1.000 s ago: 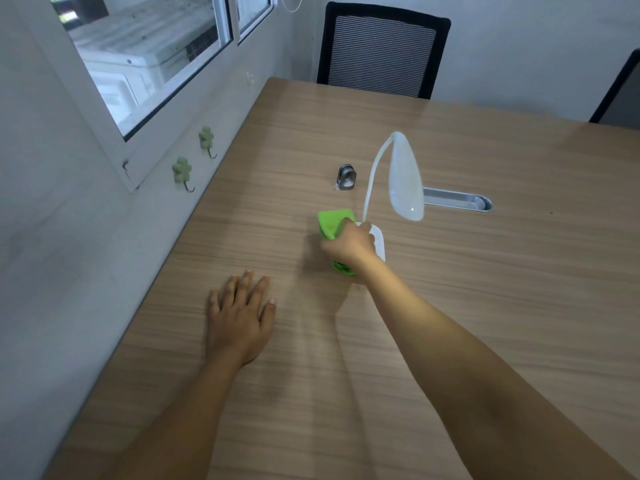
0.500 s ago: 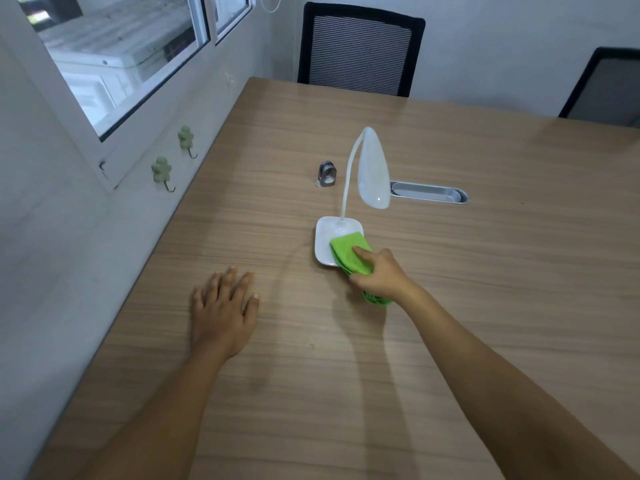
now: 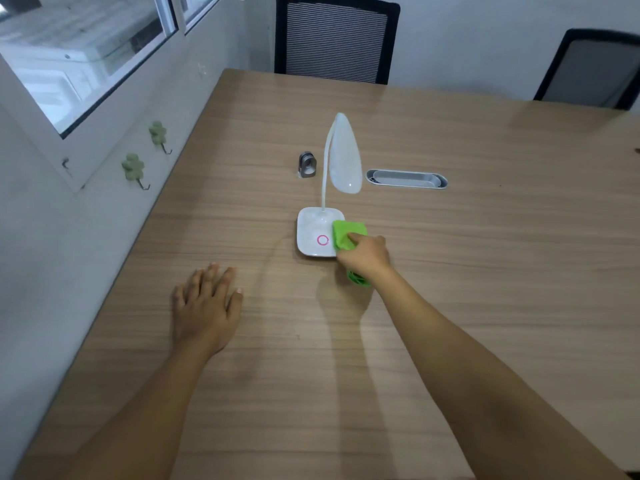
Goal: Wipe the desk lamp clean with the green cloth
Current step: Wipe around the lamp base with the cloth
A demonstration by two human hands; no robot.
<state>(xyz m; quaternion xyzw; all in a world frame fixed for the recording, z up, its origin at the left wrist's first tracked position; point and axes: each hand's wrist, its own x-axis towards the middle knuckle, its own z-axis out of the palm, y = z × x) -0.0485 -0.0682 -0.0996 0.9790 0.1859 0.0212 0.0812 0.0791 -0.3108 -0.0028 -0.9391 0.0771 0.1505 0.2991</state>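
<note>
A white desk lamp stands on the wooden table, its thin neck rising from a square white base with a pink ring on it. My right hand grips the green cloth and presses it on the base's right edge; a bit of cloth hangs out below the hand. My left hand lies flat on the table, fingers apart, to the lower left of the lamp and apart from it.
A small grey metal clip sits left of the lamp neck. A silver cable slot is set into the table to the right. Two black chairs stand at the far edge. The wall with green hooks runs along the left.
My right hand has carried the cloth from the left side of the base across to its right edge, uncovering the base and pink ring. My left hand has stayed flat.
</note>
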